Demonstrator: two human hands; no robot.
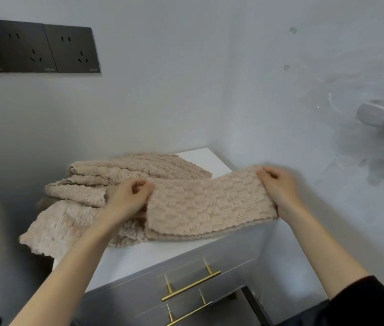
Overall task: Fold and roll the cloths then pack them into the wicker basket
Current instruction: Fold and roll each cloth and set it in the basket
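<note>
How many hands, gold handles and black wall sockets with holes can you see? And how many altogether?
Hands: 2, left hand and right hand, each pinching the cloth
Gold handles: 2, upper handle and lower handle
Black sockets: 2, left socket and right socket
Total: 6

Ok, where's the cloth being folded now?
The folded cloth lies centre-right in the head view on the cabinet top, held between left hand and right hand, right of the cloth pile.
</note>
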